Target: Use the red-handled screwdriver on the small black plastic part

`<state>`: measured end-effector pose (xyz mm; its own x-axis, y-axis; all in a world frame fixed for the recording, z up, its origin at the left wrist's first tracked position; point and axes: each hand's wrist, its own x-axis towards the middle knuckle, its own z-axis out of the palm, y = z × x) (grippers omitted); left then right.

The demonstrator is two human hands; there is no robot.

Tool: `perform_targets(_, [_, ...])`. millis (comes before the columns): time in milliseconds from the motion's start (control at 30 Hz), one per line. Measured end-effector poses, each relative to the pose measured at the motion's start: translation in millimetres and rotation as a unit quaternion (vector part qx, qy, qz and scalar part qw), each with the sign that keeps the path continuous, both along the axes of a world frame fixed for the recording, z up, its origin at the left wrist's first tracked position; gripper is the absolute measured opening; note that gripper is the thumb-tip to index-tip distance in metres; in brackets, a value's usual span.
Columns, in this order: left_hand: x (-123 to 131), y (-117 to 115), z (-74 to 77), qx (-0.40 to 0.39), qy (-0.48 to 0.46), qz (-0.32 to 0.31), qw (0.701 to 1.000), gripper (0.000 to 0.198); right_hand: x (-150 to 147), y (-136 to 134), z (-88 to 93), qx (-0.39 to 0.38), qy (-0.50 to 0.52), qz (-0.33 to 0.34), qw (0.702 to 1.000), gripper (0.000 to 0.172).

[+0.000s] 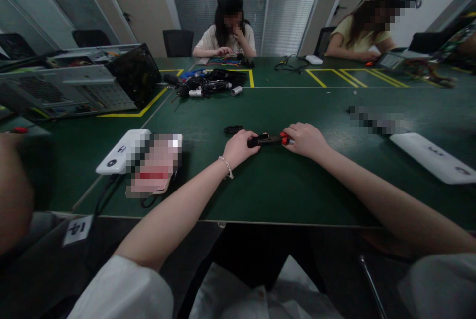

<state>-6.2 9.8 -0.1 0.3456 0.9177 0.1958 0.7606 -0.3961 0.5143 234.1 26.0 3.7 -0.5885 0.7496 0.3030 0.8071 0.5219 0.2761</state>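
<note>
Over the green tabletop, my left hand [238, 148] is closed on a small black plastic part [255, 141]. My right hand [307, 139] grips red-handled pliers [284, 139], whose dark front end points left and meets the black part. Exactly how the two touch is too small to make out. Just behind my left hand lies another black piece [233, 129].
A white power bank [122, 153] and a phone [158, 165] lie to the left; another white power bank [437, 158] is at right. Beyond are a heap of black cables and parts [206, 83] and an opened computer case [78, 86]. Two people sit opposite; an arm shows at far left.
</note>
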Motion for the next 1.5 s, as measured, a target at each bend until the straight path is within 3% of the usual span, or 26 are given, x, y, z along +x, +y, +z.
perform_targets(1500, [-0.1, -0.7, 0.4, 0.002, 0.0, 0.0, 1.0, 0.033, -1.7, -1.5, 4.2, -0.013, 0.009, 0.0, 1.0, 0.031])
